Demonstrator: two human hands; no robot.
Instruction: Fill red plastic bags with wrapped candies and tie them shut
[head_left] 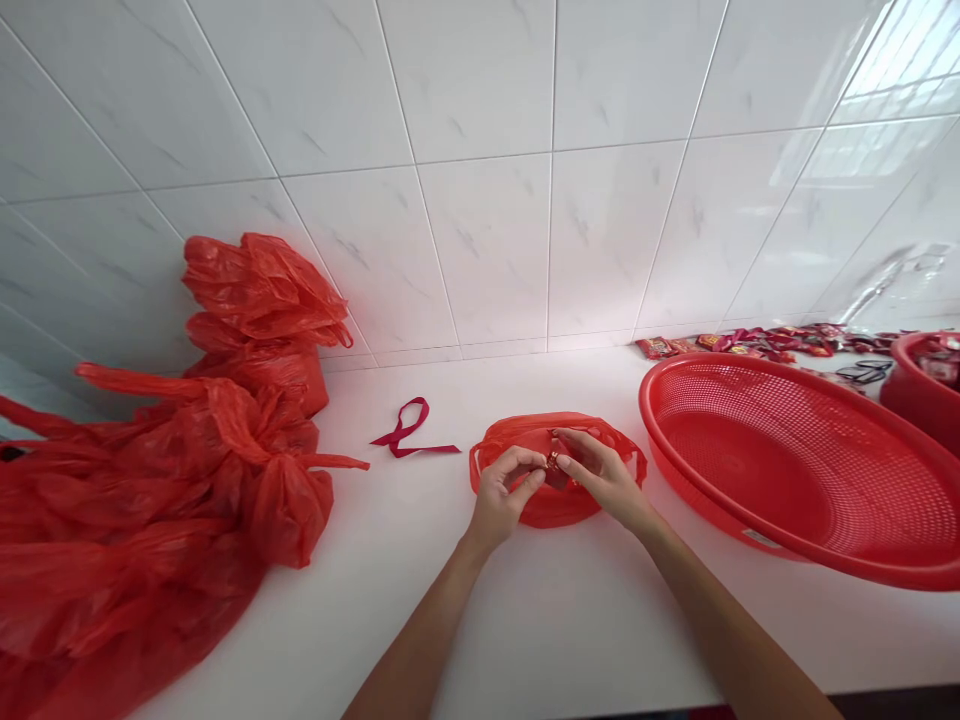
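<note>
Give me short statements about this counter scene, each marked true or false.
1. The left hand and the right hand pinch a small shiny item over the small red bag. True.
2. The red basket lies left of the hands. False: it lies to their right.
3. A dark red ribbon lies on the counter between the plastic bags and the small red bag. True.
4. The wrapped sweets fill the red basket. False: they lie on the counter behind it.

Bare forearms [427,630] lead to left hand [504,490] and right hand [606,478].
</note>
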